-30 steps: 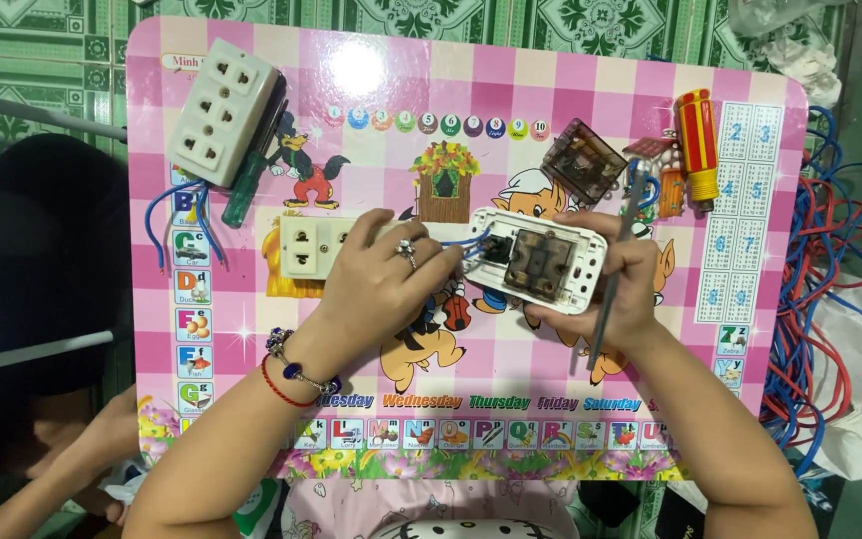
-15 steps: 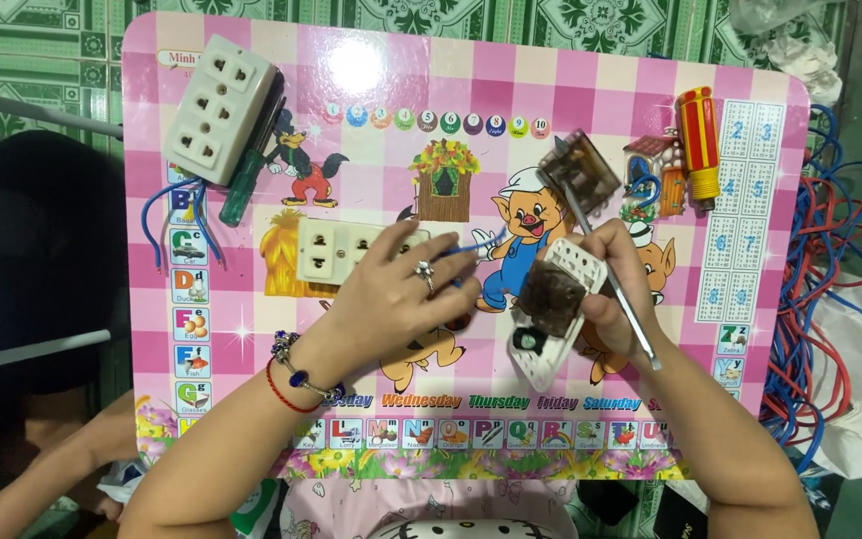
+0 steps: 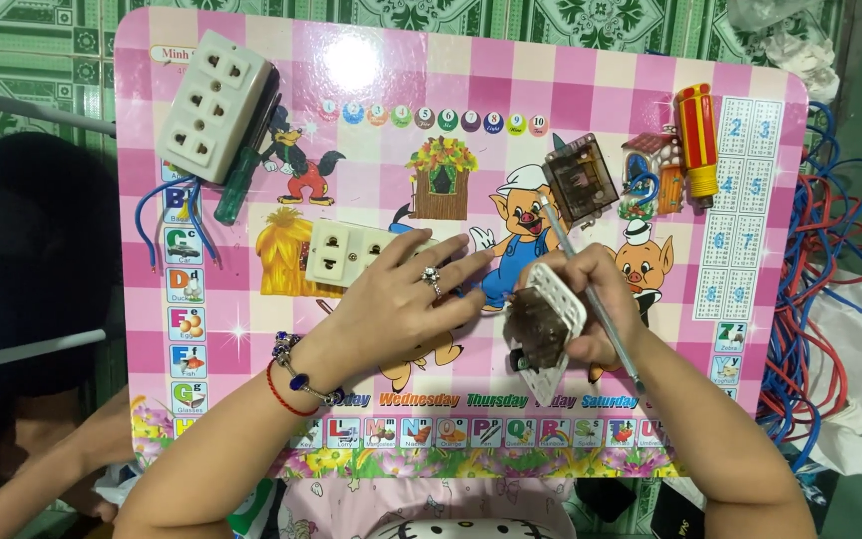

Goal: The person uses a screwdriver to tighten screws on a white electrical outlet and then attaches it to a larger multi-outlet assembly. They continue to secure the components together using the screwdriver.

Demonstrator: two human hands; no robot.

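Note:
My right hand [image 3: 606, 314] holds a white socket plate [image 3: 548, 324] tilted on edge above the pink children's table [image 3: 571, 70], its brown back parts facing me. The same hand also holds a thin metal screwdriver shaft [image 3: 591, 299] slanting up to the left. My left hand [image 3: 406, 299] lies flat beside the plate, fingertips reaching its left edge and a blue wire there. A ring and beaded bracelets are on that hand and wrist. A cream two-gang socket [image 3: 351, 252] sits just behind my left hand.
A cream multi-outlet block [image 3: 214, 105] with blue wires and a green screwdriver [image 3: 246, 165] lies at the far left. A brown socket insert [image 3: 579, 178] and a red-yellow tester screwdriver [image 3: 696, 140] are at the far right. Red and blue cables [image 3: 820, 289] pile beside the table.
The white socket plate went from lying flat to standing tilted on edge in my right hand. My left hand shifted slightly down toward its left edge.

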